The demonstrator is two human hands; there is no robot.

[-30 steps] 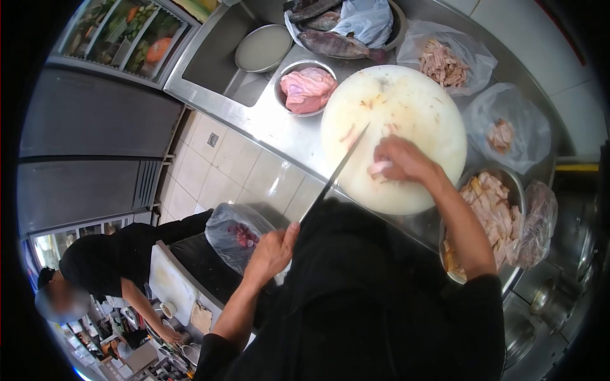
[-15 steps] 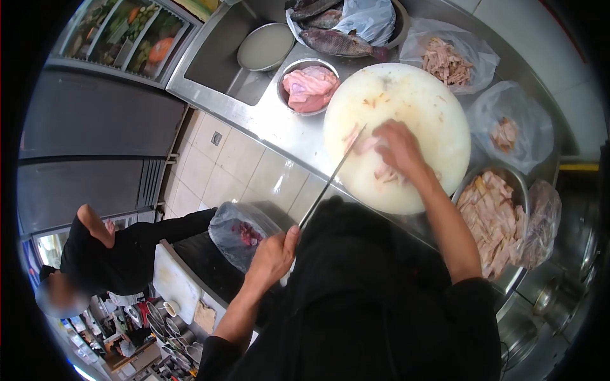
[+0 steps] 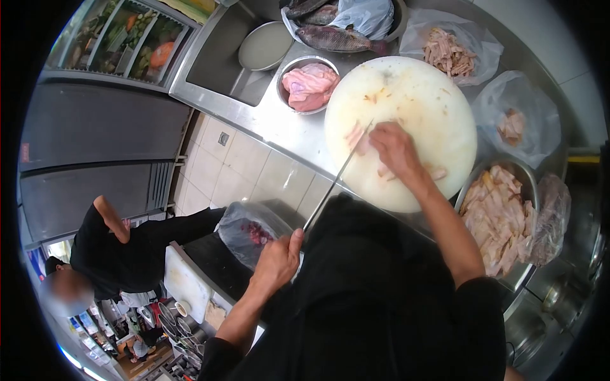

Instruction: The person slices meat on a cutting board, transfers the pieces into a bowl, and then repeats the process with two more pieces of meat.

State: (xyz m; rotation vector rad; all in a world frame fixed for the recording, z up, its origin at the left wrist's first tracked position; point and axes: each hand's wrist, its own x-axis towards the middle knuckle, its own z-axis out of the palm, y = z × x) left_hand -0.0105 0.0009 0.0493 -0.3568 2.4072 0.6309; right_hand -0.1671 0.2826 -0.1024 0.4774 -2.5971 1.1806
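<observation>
Since the frame half a second back, my right hand has crept a little toward the left edge of the board and the knife tip has come up beside its fingertips; the co-worker in black at far left has shifted too, and plays no part in my work.

Nearest my left side a clear bag of dark red meat sits below the counter's front edge. My left hand is closed tight around the handle of the knife, whose long, thin blade slants up and to the right, across the front edge of the steel counter and onto the round white cutting board. A steel bowl of pink meat stands just off the board's left edge.

The pale meat slice lies near the board's left edge. My right hand rests on it, fingers bent down and pinning it flat; I cannot tell whether they wrap around it. The blade meets the slice just beside those fingers.

To cut well here, I judge that I should tuck the fingertips back, guide the flat of the blade along the knuckles, and draw it in one long stroke instead of pressing. The slice looks slippery, so steady downward pressure matters.

Off the board's right edge a bowl of cut strips waits
</observation>
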